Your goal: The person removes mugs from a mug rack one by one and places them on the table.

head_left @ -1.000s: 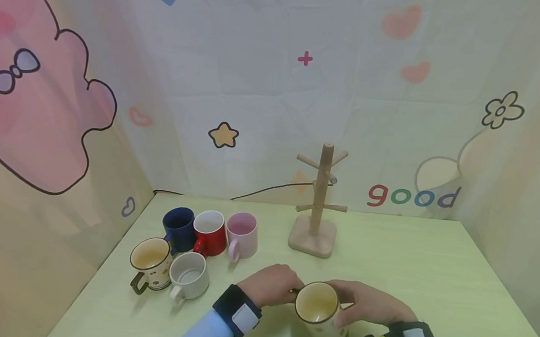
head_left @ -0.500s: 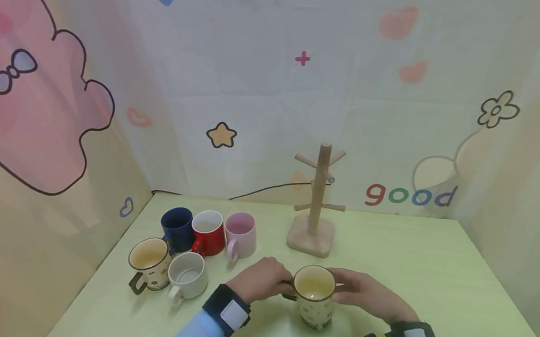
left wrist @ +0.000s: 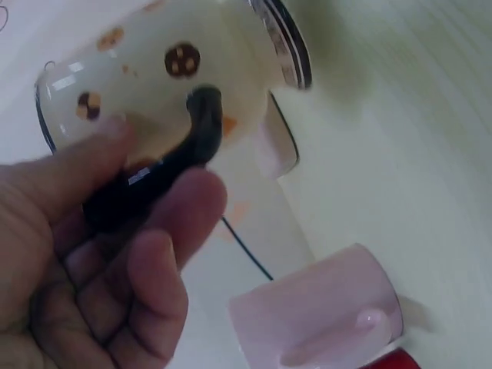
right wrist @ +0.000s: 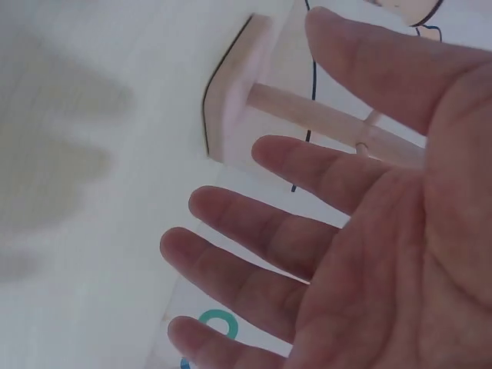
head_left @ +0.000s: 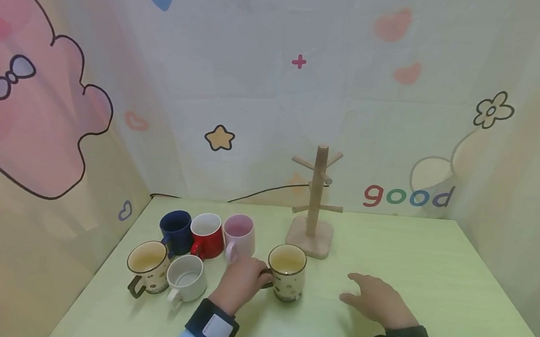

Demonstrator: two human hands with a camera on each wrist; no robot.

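Observation:
My left hand [head_left: 239, 286] grips the dark handle [left wrist: 146, 181] of a cream mug [head_left: 288, 277] with small brown patterns and a dark rim. The mug is upright in the head view, its handle pointing left. In the left wrist view thumb and fingers wrap the handle, with the mug's patterned side [left wrist: 154, 69] beyond them. My right hand [head_left: 376, 301] is off to the right of the mug, fingers spread and holding nothing. Its bare palm [right wrist: 377, 254] shows in the right wrist view. Behind the mug stands a wooden mug tree [head_left: 316, 194] with bare pegs.
Left of my left hand are a pink mug [head_left: 241, 238], a red mug [head_left: 209, 241], a dark blue mug [head_left: 176, 232], a white mug [head_left: 188, 279] and another cream patterned mug [head_left: 149, 265]. They stand on a pale green table [head_left: 412, 256] with a printed curtain [head_left: 258, 82] behind.
The cream mug has turned upright and moved left and away from me in my left hand. My right hand has let go of it and drawn off to the right.

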